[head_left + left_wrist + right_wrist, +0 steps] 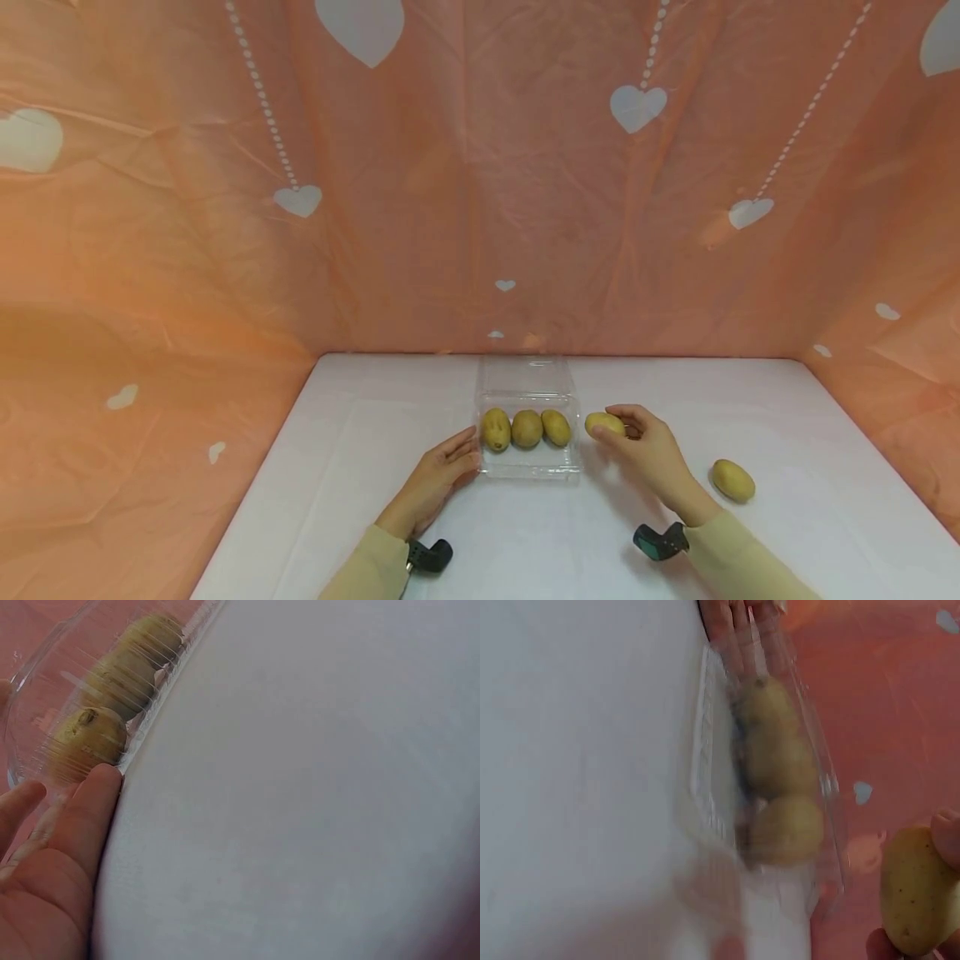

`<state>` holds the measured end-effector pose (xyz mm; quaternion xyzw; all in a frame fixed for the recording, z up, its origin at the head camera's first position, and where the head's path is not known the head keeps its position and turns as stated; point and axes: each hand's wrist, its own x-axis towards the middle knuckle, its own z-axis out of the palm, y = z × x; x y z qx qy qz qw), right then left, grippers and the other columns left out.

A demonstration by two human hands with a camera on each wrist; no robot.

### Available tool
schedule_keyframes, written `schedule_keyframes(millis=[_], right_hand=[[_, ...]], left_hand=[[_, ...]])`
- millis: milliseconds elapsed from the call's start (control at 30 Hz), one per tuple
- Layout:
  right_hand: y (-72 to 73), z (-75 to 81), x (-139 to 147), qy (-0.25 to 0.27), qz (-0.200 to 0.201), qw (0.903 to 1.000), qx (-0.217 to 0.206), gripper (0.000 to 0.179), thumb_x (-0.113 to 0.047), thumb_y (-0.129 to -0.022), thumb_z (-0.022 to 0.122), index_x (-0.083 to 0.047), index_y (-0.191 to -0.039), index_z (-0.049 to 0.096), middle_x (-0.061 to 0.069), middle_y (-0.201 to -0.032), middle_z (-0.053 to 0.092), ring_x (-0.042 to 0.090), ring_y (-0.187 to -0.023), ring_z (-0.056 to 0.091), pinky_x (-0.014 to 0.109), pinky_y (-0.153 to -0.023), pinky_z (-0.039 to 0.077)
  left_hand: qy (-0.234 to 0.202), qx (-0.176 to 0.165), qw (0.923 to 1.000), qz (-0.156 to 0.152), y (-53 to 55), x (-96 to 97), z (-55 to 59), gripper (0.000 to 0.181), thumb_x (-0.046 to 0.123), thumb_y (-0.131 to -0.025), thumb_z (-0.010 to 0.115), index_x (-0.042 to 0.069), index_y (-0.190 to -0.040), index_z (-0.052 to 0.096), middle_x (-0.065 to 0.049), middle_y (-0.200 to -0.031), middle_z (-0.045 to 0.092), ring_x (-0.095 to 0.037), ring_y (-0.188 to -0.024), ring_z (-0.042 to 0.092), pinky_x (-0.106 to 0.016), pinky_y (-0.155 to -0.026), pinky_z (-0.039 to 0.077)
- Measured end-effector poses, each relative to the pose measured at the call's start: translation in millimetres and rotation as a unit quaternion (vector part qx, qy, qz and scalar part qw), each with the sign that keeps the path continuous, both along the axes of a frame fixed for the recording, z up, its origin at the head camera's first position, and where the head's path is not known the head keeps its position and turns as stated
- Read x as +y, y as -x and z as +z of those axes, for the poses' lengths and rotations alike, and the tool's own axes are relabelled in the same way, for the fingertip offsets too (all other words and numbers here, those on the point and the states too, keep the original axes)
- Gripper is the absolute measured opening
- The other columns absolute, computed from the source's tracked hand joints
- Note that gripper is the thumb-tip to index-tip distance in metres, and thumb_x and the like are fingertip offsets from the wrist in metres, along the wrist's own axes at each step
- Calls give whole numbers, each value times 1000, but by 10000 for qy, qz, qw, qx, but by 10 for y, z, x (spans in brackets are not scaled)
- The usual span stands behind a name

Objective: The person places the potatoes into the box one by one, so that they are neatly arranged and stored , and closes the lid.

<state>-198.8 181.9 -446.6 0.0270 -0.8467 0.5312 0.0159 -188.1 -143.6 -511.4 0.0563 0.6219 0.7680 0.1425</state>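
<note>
A clear plastic clamshell box (528, 472) stands on the white table with its lid raised at the back. Three potatoes (527, 428) lie side by side inside it. My left hand (438, 477) rests against the box's left side, fingers fairly straight; in the left wrist view its fingertips (105, 780) touch the clear wall. Just right of the box, my right hand (645, 446) pinches a potato (604, 423) between thumb and fingers. The right wrist view shows this held potato (915, 892) close up, apart from the box. Another potato (733, 481) lies to the right of my right hand.
The white table (360, 442) runs back to an orange curtain (420, 250) with pale hearts, which also hangs along both sides. Each wrist wears a dark camera, one on the left (430, 556) and one on the right (661, 542).
</note>
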Motion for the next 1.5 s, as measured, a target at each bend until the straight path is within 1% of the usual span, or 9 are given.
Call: schedule_keyframes(millis=[133,233,400,700,933,1100,1233,1367,1500], right_hand=[[32,-2,-181,-82,81,9998,158,58,-38,-82,77,-2,-123,58,12,-115,64,23,-104,59,29,-87,50],[53,-16,-319,-38,159,9995,279,52,-33,-81,79,-1,-118,59,12,-110,65,23,-100,60,32,-87,51],[73,-51,-518,34,244,9990,375,48,-27,-78,83,-4,-112,60,9,-104,65,20,-92,61,29,-81,52],[64,-84,-810,-71,350,9984,439,42,-27,-75,85,-9,-105,63,3,-97,65,15,-87,61,30,-78,53],[83,-102,-1010,-47,688,9965,475,38,-22,-75,85,-8,-102,64,2,-100,66,13,-85,62,26,-73,53],[118,-129,-1123,-173,1138,9897,854,33,-16,-73,86,-3,-93,64,5,-94,65,12,-76,60,22,-65,52],[132,-154,-1172,-455,1123,9869,1070,36,-19,-70,88,-2,-89,64,4,-86,64,11,-71,59,21,-62,52],[123,-162,-1199,-664,1029,9883,910,40,-26,-71,88,-3,-93,63,3,-86,64,11,-74,61,23,-65,53],[115,-158,-1215,-825,1095,9878,741,40,-28,-73,86,-4,-94,62,1,-85,63,12,-77,59,26,-68,52]], left_hand=[[1,52,10000,-12,-2,-6,26,67,16,-95,63,-4,-149,29,-28,-151,29,-33,-137,32,-32,-103,42],[2,59,10000,5,-6,-11,36,66,15,-95,63,-4,-149,29,-28,-150,29,-34,-137,33,-33,-103,42],[-8,25,10000,11,-5,-2,25,67,15,-95,63,-3,-149,29,-28,-150,29,-33,-136,34,-33,-103,42],[-54,34,10000,11,-22,-5,18,68,13,-94,63,-3,-150,27,-30,-150,29,-34,-135,35,-33,-102,43],[-52,68,10000,19,-28,-7,25,69,16,-94,65,-2,-149,29,-30,-149,31,-34,-134,37,-32,-100,45],[-94,66,9999,21,-23,1,33,68,15,-94,64,-3,-149,28,-30,-149,30,-33,-134,36,-33,-101,44],[-82,82,9999,5,-31,-3,42,68,15,-94,64,-3,-149,28,-30,-148,31,-33,-134,37,-33,-101,44],[-50,69,10000,-31,-37,-8,40,68,16,-94,64,-1,-150,29,-29,-149,31,-31,-133,38,-32,-100,44],[-41,38,10000,-40,-41,-11,52,69,17,-94,65,-1,-150,29,-29,-149,31,-30,-133,39,-32,-100,45]])
